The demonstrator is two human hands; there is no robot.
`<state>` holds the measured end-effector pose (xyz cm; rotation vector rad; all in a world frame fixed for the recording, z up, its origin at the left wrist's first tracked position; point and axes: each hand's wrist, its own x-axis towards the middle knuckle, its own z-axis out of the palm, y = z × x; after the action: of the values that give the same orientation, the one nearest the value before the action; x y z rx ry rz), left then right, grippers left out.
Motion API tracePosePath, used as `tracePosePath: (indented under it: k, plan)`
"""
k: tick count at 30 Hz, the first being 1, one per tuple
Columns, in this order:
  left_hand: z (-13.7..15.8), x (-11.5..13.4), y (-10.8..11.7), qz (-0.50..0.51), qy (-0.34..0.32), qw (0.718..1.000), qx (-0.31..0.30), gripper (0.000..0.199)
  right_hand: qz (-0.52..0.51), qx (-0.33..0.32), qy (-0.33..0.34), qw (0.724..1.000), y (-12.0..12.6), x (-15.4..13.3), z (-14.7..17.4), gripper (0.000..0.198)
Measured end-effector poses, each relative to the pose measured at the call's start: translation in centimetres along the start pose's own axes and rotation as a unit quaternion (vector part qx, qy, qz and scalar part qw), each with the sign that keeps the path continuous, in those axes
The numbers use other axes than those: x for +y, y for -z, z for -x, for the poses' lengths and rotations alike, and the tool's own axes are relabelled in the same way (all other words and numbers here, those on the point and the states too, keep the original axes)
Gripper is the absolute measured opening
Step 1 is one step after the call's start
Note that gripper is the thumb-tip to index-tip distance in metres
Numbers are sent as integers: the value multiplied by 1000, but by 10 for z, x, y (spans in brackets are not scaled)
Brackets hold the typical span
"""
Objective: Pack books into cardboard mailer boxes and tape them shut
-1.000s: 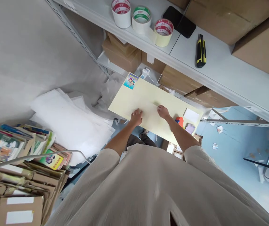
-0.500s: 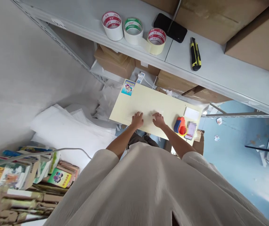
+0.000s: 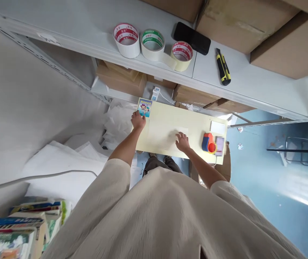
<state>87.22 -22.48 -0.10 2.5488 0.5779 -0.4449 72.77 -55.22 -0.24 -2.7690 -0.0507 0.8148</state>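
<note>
My left hand (image 3: 138, 121) is at the lower left edge of a small blue booklet (image 3: 145, 105) with cartoon children on its cover. Its fingertips touch or overlap the cover, fingers slightly apart; no firm hold shows. The booklet lies flat at the far left corner of the pale yellow tabletop (image 3: 167, 111). Over the middle of the table is my right hand (image 3: 183, 142), fingers spread and curved, nothing visible in them. Beside its fingertips lies a faint pale sheet (image 3: 182, 130), clear or whitish; I cannot tell its material.
A red and blue tape dispenser (image 3: 205, 142), a blurred-out item (image 3: 220, 145) and a white pad (image 3: 217, 127) sit on the table's right. The shelf (image 3: 89, 32) above bears tape rolls (image 3: 154, 50), a black phone-like object (image 3: 192, 38), a yellow-black utility knife (image 3: 223, 67) and cartons.
My left hand has moved from the table's middle out to the booklet at the far left. My right hand has stayed near the middle, its fingers more spread. The view has shifted slightly.
</note>
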Motion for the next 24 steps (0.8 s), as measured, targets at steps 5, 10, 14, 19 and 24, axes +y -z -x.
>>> tracePosePath:
  k: [5,10,14,19,24]
  plan:
    - [-22,-2,-4,2,16,1000,5,57,26,-1,-37,999,-10,-10,6,66]
    - [-33,-6,-9,-4,6,1000,19,59,45,-19,-56,997,-16,-16,12,72]
    - [-43,-9,-14,7,24,999,28,62,52,-22,-51,997,-19,-20,17,72]
    - [-52,-12,-17,66,38,997,29,31,35,-37,-49,998,-22,-21,21,74]
    - [-34,-5,-19,155,-28,987,44,12,4,-29,-39,999,-25,-16,21,74]
